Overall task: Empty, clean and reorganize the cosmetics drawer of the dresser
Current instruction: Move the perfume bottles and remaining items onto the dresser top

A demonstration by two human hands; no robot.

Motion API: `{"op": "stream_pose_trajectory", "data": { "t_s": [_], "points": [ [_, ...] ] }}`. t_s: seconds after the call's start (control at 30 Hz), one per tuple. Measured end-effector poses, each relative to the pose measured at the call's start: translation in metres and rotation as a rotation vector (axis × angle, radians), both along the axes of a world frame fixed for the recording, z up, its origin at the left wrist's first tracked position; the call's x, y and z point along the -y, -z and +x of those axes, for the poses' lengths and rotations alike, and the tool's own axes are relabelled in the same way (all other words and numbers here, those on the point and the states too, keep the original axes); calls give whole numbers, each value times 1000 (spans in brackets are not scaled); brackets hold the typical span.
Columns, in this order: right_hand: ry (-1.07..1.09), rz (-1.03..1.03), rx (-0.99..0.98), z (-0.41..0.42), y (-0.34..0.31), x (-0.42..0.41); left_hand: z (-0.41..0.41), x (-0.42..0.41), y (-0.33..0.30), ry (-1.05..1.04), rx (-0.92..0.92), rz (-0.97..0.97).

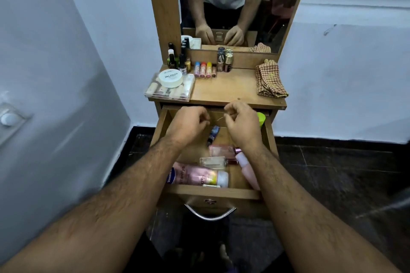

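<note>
While both hands hover over the back half of the open drawer (213, 193), something thin and pale, a strand or wire too fine to name, seems stretched between them. The left hand (188, 125) has its fingers curled in with the tips drawn together; the right hand (240, 125) is curled the same way, thumb and forefinger meeting. Whether each truly pinches the strand I cannot tell, though the pose suggests it.

Just below and between the hands lies a dark tube (213, 135), its long axis running from the near left up toward the far right. It looks about equally near to either hand. Nearer the person, two small clear bottles (216, 157) lie crosswise. Closest to the drawer's front wall rests a pink lotion bottle (199, 176), also crosswise, with a pale pink bottle (246, 168) running front to back along the right wall, partly under the right forearm. A green cap (261, 117) peeks out at the far right corner.

Open wood shows at the drawer's left side, so lifting things out that way looks easiest. On the dresser top (230, 88), nail polishes (177, 60), a plastic case (169, 91) and a checked cloth (269, 80) leave bare room in the middle for whatever comes out next.
</note>
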State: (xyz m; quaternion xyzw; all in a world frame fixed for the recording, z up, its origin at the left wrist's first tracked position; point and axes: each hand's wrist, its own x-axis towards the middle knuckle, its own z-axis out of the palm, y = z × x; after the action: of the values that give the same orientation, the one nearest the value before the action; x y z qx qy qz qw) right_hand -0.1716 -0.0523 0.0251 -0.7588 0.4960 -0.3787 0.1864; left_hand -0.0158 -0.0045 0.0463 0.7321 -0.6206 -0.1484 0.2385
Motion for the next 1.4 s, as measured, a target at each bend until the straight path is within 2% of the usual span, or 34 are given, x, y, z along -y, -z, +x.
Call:
{"op": "stream_pose_trajectory", "data": {
  "t_s": [0.13, 0.3, 0.43, 0.6, 0.8, 0.93, 1.17, 1.3, 1.4],
  "points": [
    [-13, 184, -228, -4, 15, -14, 19, -19, 15, 47, 83, 243],
    [-62, 239, -422, -2, 20, -17, 26, -31, 27, 148, 113, 519],
    [-98, 251, -451, 3, 23, -18, 24, -29, 29, 177, 91, 565],
    [-70, 279, -452, 0, 26, -16, 20, -26, 23, 243, 76, 727],
    [-70, 298, -451, 2, 26, -17, 16, -21, 22, 290, 181, 769],
    [-44, 292, -477, 1, 24, -16, 18, -18, 22, 319, 229, 724],
    [-6, 286, -455, 3, 23, -18, 25, -24, 22, 227, 241, 344],
    [-15, 276, -473, 3, 20, -18, 26, -24, 20, 279, 241, 465],
    [-16, 271, -479, 4, 19, -19, 30, -24, 29, 247, 263, 443]
  ]
}}
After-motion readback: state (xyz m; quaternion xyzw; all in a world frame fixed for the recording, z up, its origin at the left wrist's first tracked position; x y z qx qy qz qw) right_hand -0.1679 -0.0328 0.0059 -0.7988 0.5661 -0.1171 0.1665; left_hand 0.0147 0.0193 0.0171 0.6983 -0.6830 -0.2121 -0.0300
